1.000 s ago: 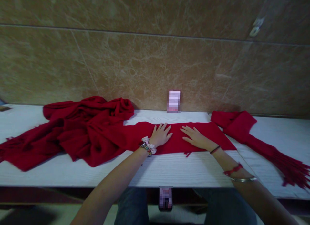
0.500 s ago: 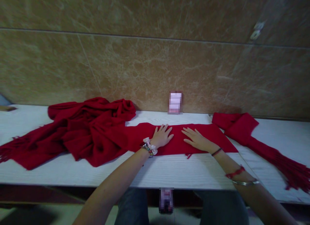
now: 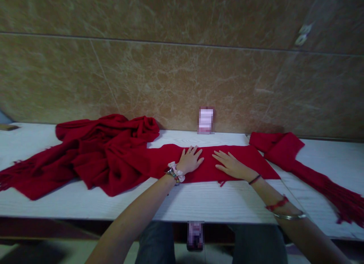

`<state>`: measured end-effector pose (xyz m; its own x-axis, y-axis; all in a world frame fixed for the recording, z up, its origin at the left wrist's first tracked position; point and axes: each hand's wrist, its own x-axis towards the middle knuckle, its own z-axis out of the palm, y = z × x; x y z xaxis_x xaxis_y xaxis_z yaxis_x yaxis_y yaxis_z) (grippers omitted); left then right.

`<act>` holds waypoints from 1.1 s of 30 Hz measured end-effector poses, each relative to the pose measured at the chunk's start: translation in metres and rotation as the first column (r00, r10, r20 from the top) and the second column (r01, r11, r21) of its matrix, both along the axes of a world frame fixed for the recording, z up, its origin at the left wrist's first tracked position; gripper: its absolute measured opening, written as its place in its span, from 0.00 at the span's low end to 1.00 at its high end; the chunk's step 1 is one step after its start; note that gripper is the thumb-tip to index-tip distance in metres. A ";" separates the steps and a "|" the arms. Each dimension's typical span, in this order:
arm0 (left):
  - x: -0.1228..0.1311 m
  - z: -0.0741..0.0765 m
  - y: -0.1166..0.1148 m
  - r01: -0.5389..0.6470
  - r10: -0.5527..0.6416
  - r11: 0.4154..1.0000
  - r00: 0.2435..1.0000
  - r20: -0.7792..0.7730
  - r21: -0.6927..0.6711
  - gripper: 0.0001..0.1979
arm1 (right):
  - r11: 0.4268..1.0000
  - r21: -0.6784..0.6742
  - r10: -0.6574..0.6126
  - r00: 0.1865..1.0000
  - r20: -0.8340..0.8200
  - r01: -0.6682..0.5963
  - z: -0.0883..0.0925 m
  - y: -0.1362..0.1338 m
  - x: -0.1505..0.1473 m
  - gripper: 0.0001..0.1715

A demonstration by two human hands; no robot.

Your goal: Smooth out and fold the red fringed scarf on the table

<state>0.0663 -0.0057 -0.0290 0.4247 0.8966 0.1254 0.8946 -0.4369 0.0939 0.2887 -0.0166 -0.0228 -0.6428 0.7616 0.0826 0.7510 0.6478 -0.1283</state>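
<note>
Red cloth (image 3: 207, 169) lies smooth and flat beneath left hand (image 3: 190, 161) and right hand (image 3: 232, 166), both splayed wide.

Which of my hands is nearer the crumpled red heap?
Left. Your left hand rests on flat red cloth right of the heap; your right hand is farther right on that cloth.

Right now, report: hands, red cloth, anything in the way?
Left hand, right hand: both open, palms down on the red cloth. Cloth flat beneath them, bunched at left. Nothing in the way between them.
</note>
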 end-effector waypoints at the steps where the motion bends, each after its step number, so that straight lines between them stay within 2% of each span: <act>1: 0.000 0.000 0.000 0.000 0.000 1.000 1.000 -0.001 -0.002 0.26 | 1.000 0.002 0.000 1.000 0.002 0.000 0.000 0.000 0.000 0.30; 6: 0.001 0.001 0.000 -0.005 0.005 1.000 1.000 -0.011 -0.008 0.25 | 0.994 0.075 -0.072 0.997 -0.031 0.074 0.003 0.000 -0.001 0.30; 10: 0.001 0.001 0.000 -0.007 0.007 1.000 1.000 -0.023 0.002 0.25 | 0.992 0.025 -0.121 0.993 0.018 0.120 0.003 -0.001 -0.001 0.31; 14: 0.001 0.001 0.000 -0.005 0.005 1.000 1.000 -0.026 0.007 0.25 | 0.993 0.002 -0.117 0.993 0.025 0.117 0.003 -0.001 0.000 0.31; 19: 0.001 0.001 -0.001 -0.025 0.026 0.999 1.000 -0.010 0.029 0.26 | 0.982 0.116 -0.148 0.988 -0.048 0.152 0.004 0.001 -0.001 0.32; 26: 0.000 0.002 -0.001 -0.027 0.027 1.000 1.000 -0.009 -0.001 0.26 | 0.990 0.006 -0.139 0.990 0.013 0.139 -0.001 0.001 0.001 0.32; 33: 0.001 0.004 -0.002 -0.029 0.029 1.000 1.000 -0.004 -0.006 0.25 | 0.990 0.081 -0.108 0.993 -0.050 0.111 -0.001 0.004 0.001 0.30</act>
<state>0.0676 -0.0079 -0.0251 0.3993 0.9092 0.1181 0.9072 -0.4104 0.0926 0.2893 -0.0130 -0.0241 -0.5502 0.8163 0.1760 0.8126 0.5719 -0.1125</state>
